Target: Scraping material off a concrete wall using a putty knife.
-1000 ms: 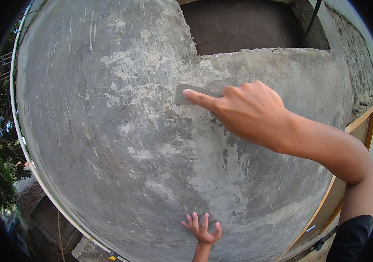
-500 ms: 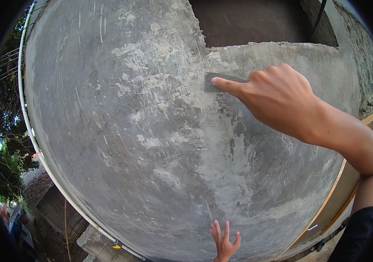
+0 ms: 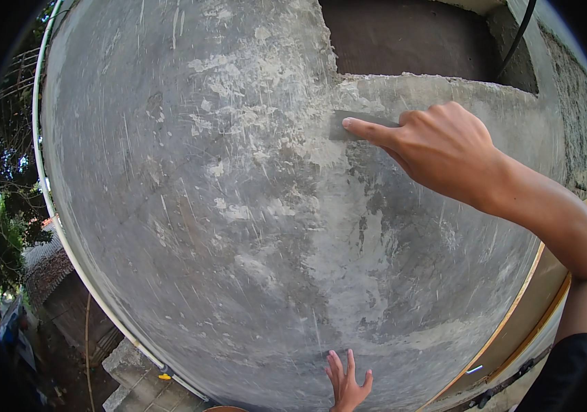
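Observation:
A grey cement wall (image 3: 252, 178) with scratches and pale smeared patches fills most of the view. My right hand (image 3: 437, 147) grips a flat metal putty knife (image 3: 343, 123), with the index finger stretched along its blade. The blade lies against the wall just under the corner of a recessed opening. Its handle is hidden inside my fist. Low down, my left hand (image 3: 350, 384) has its fingers spread and holds nothing. It is close to the wall, and I cannot tell whether the fingertips touch it.
The dark recessed opening (image 3: 410, 41) has a rough, chipped edge. A white pipe (image 3: 66, 247) runs along the wall's left side, with a yellow-handled valve (image 3: 164, 376) near its lower end. Wooden framing (image 3: 520, 302) stands at the lower right, and trees (image 3: 8, 233) are at the far left.
The view has tilted a little, shifting the opening rightward in the picture. My right hand and putty knife show slightly further right; the blade stays beneath the opening's corner. My left hand remains spread.

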`<state>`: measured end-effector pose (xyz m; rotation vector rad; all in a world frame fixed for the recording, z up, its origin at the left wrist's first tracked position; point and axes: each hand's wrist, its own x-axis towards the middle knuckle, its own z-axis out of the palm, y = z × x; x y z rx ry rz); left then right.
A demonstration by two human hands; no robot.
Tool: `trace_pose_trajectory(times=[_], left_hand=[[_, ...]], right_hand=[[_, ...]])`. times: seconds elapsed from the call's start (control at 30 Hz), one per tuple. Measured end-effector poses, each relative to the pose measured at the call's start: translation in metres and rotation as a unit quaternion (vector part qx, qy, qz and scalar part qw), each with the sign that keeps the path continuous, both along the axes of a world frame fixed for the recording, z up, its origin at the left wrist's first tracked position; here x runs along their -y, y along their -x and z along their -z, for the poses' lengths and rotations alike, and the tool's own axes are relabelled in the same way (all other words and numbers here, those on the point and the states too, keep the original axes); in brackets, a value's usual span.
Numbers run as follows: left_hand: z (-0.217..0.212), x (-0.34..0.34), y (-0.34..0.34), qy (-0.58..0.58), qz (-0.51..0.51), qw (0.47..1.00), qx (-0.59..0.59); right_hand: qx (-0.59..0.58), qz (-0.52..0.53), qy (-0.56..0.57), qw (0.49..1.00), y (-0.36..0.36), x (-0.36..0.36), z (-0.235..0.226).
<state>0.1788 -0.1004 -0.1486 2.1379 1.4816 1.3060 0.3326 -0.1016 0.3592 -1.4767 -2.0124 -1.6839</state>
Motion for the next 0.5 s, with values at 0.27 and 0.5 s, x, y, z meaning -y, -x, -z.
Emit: trace_pose_trajectory(times=[0.27,0.5], left_hand=[[0.004,-0.001,0.012,0.040,-0.009,0.998,-0.043],[0.000,0.001,-0.004,0.036,-0.007,0.998,-0.046]], right_hand=[[0.023,-0.085,-0.019,0.996,0.005,0.008,-0.016],[-0.018,-0.041,-0.001,0.999,0.001,-0.008,-0.013]])
